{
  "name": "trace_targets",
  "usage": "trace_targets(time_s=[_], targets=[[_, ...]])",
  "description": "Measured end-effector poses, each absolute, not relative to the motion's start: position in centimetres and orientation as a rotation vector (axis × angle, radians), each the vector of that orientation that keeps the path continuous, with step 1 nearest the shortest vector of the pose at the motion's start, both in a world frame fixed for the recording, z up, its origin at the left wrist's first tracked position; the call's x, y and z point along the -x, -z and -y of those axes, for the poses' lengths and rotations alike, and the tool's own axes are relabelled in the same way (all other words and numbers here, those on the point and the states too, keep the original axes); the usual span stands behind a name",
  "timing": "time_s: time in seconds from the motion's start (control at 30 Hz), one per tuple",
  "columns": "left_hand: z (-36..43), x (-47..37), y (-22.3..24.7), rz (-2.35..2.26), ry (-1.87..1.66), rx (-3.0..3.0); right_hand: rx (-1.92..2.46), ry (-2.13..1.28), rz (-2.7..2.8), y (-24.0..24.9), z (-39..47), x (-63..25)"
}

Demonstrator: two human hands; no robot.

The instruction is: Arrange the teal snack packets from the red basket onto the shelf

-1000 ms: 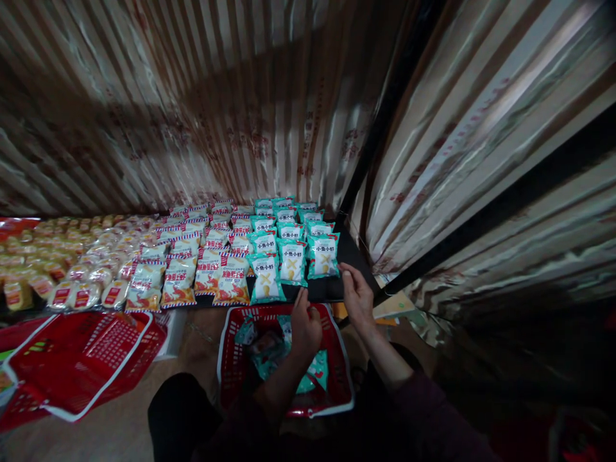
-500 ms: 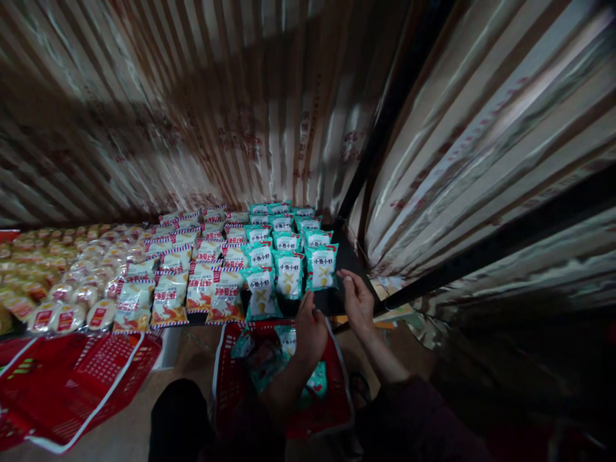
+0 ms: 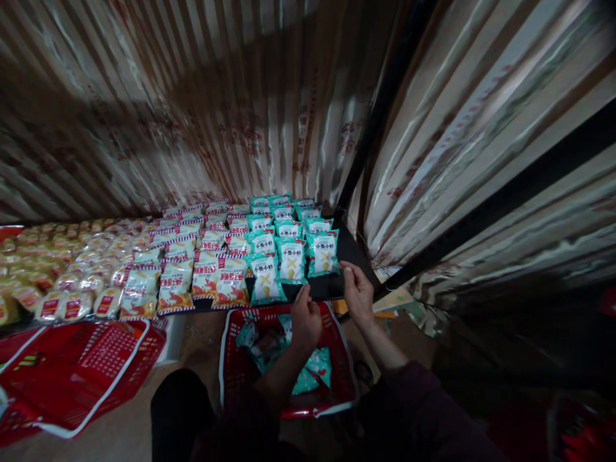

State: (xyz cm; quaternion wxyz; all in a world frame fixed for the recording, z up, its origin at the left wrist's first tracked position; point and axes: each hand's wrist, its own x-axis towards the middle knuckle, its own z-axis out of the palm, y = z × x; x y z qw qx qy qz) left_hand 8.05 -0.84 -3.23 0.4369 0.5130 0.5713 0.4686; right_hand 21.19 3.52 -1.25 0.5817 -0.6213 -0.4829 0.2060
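Note:
Several teal snack bags stand in rows on the black shelf (image 3: 353, 256). At the front right of these rows is one teal bag (image 3: 323, 253), with another teal bag (image 3: 291, 260) to its left. My right hand (image 3: 359, 292) is beside the right bag's lower corner, its fingers slightly bent and apart, holding nothing visible. Below the bags, at the shelf's front edge, my left hand (image 3: 307, 321) has curled fingers with nothing visible in them. Beneath it, a red basket (image 3: 346, 378) holds more teal bags (image 3: 312, 371).
Orange-and-white snack bags (image 3: 231, 282) and wrapped round cakes (image 3: 77, 307) fill the shelf's left side. Another red basket (image 3: 72, 378) sits at lower left. Black posts (image 3: 510, 192) and a striped curtain (image 3: 216, 115) stand behind and to the right.
The view has shifted slightly, so the shelf and bags sit higher in the picture. My left hand is a little lower relative to the front bags; my right hand stays beside the right bag.

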Motion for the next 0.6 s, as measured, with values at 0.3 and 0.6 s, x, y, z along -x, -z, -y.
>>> trace_targets(time_s=[0.3,0.6], targets=[[0.3,-8.1,2.8,-1.482,-1.133,-1.309,1.414,-0.492,1.11,0.2,-4.7,-20.9],[1.3,-8.0,3.5,-1.53,-1.16,-1.32,1.393,-0.484,1.267,-0.2,-3.7,-20.8]])
